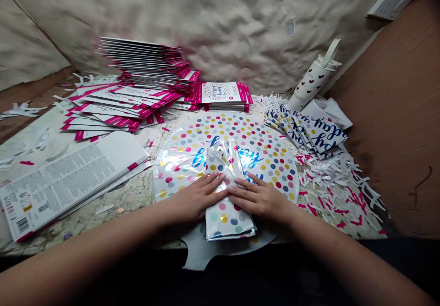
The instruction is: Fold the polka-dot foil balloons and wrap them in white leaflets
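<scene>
A flat, round foil balloon (275, 164) with coloured dots and blue lettering lies on the table in front of me, its tail hanging over the near edge. On top of it rests a folded dotted foil balloon (228, 221), a narrow shiny strip. My left hand (197, 198) lies flat on the folded balloon's left side, fingers stretched out. From the right, my right hand (259, 198) presses on the same folded balloon with straight fingers, its fingertips close to those of the left. The palms hide part of both balloons.
At the back left stands a tall stack of pink-edged card packets (147, 63). Flat printed cards (75, 177) lie at left. Several folded balloons (309, 129) sit at right beside a heart-patterned tumbler (314, 79), a white roll (328, 111) and paper shreds (330, 182).
</scene>
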The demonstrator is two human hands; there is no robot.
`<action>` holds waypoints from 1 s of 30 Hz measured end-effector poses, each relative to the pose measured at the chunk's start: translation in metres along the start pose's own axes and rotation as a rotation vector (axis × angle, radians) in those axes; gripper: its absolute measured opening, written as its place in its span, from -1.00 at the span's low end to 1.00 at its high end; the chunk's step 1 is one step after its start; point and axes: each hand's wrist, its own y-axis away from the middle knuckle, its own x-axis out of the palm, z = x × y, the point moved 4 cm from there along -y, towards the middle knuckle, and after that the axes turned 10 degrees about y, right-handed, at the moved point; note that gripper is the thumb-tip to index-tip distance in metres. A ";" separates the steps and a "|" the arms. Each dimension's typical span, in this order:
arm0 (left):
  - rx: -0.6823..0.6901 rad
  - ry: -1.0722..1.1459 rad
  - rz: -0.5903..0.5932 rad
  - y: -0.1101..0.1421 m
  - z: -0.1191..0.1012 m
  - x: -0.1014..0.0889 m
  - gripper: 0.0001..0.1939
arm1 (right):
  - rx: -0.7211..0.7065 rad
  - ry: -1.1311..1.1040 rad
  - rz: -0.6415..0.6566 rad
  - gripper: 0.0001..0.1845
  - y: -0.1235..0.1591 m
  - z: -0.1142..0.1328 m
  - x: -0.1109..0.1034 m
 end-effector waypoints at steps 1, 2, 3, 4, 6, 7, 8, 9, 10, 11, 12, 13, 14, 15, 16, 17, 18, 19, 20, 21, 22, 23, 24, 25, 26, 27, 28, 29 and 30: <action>0.004 0.018 -0.016 0.002 -0.002 -0.001 -0.51 | 0.019 -0.064 0.067 -0.53 -0.002 -0.001 -0.001; -0.002 0.051 -0.042 0.005 -0.003 -0.004 -0.54 | 0.081 -0.140 0.104 -0.58 -0.003 -0.005 -0.003; -0.025 0.104 -0.079 0.006 -0.004 -0.008 -0.57 | 0.172 -0.224 0.120 -0.62 -0.005 -0.010 -0.004; -0.075 0.179 -0.119 0.007 -0.004 -0.013 -0.60 | 0.297 -0.319 0.126 -0.66 -0.007 -0.018 -0.005; -0.312 0.408 -0.195 0.004 0.004 -0.026 -0.69 | 0.574 -0.500 0.142 -0.76 -0.014 -0.036 -0.003; -0.485 0.556 -0.222 0.001 0.010 -0.031 -0.73 | 0.695 -0.565 0.151 -0.78 -0.018 -0.046 -0.001; -0.662 0.702 -0.234 -0.002 0.017 -0.034 -0.75 | 0.791 -0.602 0.158 -0.78 -0.023 -0.055 0.000; -0.814 0.829 -0.230 -0.006 0.023 -0.036 -0.75 | 0.859 -0.612 0.159 -0.74 -0.029 -0.063 0.000; -0.927 0.926 -0.220 -0.010 0.028 -0.037 -0.75 | 0.902 -0.603 0.156 -0.70 -0.035 -0.070 -0.001; -0.992 0.993 -0.206 -0.016 0.033 -0.038 -0.76 | 0.936 -0.583 0.145 -0.67 -0.041 -0.075 -0.003; -1.020 1.032 -0.195 -0.021 0.036 -0.039 -0.77 | 0.974 -0.544 0.114 -0.64 -0.046 -0.077 -0.006; -1.032 1.056 -0.189 -0.025 0.040 -0.040 -0.79 | 0.994 -0.473 0.059 -0.62 -0.051 -0.077 -0.011; -1.046 1.085 -0.188 -0.028 0.042 -0.039 -0.80 | 0.972 -0.374 -0.005 -0.61 -0.057 -0.074 -0.015; -1.055 1.110 -0.191 -0.030 0.045 -0.038 -0.79 | 0.905 -0.258 -0.058 -0.62 -0.064 -0.067 -0.018; -1.061 1.131 -0.196 -0.032 0.046 -0.037 -0.79 | 0.803 -0.141 -0.085 -0.62 -0.072 -0.058 -0.019; -1.064 1.147 -0.204 -0.032 0.047 -0.036 -0.78 | 0.693 -0.043 -0.075 -0.61 -0.081 -0.048 -0.016; -1.067 1.161 -0.214 -0.031 0.047 -0.036 -0.77 | 0.598 0.016 -0.028 -0.60 -0.090 -0.040 -0.009; -1.067 1.173 -0.227 -0.030 0.048 -0.037 -0.77 | 0.541 0.030 0.042 -0.58 -0.097 -0.034 0.000; -1.065 1.182 -0.244 -0.028 0.048 -0.040 -0.77 | 0.527 0.026 0.105 -0.56 -0.102 -0.033 0.010; -1.058 1.188 -0.269 -0.024 0.047 -0.043 -0.78 | 0.544 0.012 0.148 -0.52 -0.106 -0.034 0.018; -1.045 1.190 -0.299 -0.021 0.047 -0.047 -0.80 | 0.571 -0.005 0.173 -0.48 -0.109 -0.037 0.025; -1.031 1.206 -0.334 -0.016 0.046 -0.052 -0.82 | 0.595 -0.018 0.179 -0.46 -0.111 -0.040 0.029; -1.024 1.246 -0.365 -0.012 0.044 -0.056 -0.82 | 0.612 -0.025 0.174 -0.46 -0.112 -0.043 0.031; -1.028 1.306 -0.387 -0.008 0.043 -0.058 -0.80 | 0.623 -0.028 0.164 -0.46 -0.112 -0.046 0.032; -1.043 1.379 -0.395 -0.005 0.041 -0.060 -0.77 | 0.627 -0.033 0.157 -0.46 -0.112 -0.048 0.032; -1.064 1.453 -0.383 -0.004 0.039 -0.059 -0.74 | 0.627 -0.039 0.150 -0.47 -0.111 -0.048 0.031; -1.088 1.509 -0.360 -0.004 0.037 -0.058 -0.71 | 0.625 -0.047 0.146 -0.47 -0.111 -0.048 0.030; -1.108 1.530 -0.333 -0.006 0.036 -0.057 -0.70 | 0.621 -0.057 0.142 -0.47 -0.110 -0.048 0.028; -1.115 1.512 -0.307 -0.009 0.036 -0.055 -0.70 | 0.615 -0.070 0.138 -0.46 -0.110 -0.047 0.027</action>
